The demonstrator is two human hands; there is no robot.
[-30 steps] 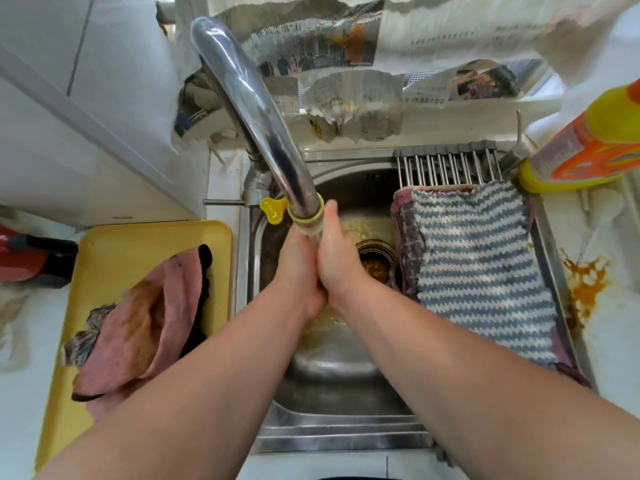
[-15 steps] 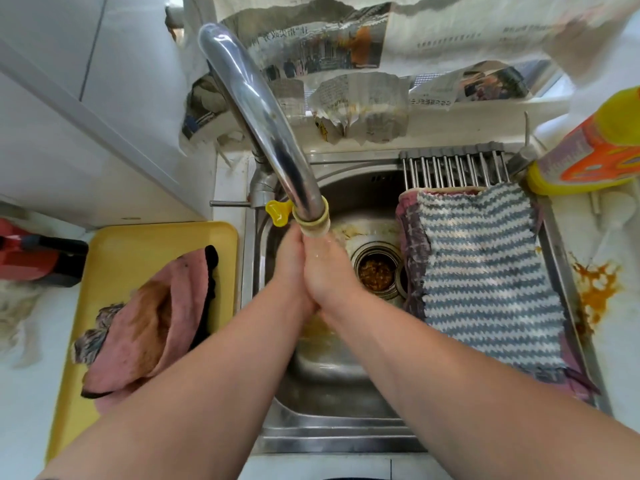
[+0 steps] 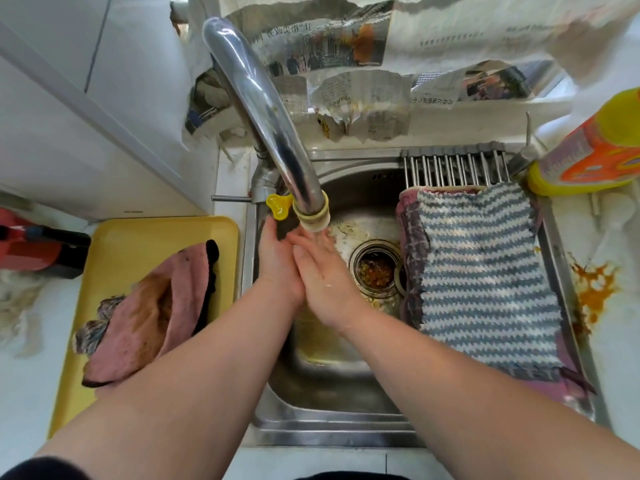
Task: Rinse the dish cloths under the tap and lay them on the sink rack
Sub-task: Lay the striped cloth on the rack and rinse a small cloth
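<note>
My left hand [image 3: 277, 265] and my right hand [image 3: 320, 275] are pressed palm to palm under the spout of the chrome tap [image 3: 266, 109], over the steel sink [image 3: 332, 382]. Their fingers are straight and hold no cloth. Water runs over the right hand. A blue and white striped cloth [image 3: 481, 271] lies flat on the sink rack [image 3: 453, 166], on top of a dark pink checked cloth [image 3: 410, 237]. A stained pink cloth [image 3: 152, 313] lies crumpled on the yellow tray [image 3: 138, 237] left of the sink.
The drain strainer [image 3: 375, 270] holds food scraps. A yellow and orange detergent bottle [image 3: 595, 150] lies right of the rack, above an orange stain [image 3: 592, 289] on the counter. A red and black object [image 3: 38, 247] sits at the far left. Newspaper [image 3: 363, 105] lines the back wall.
My hands have slid a little lower under the spout and the fingers have spread flatter, right hand rubbing over the left. The cloths have not moved.
</note>
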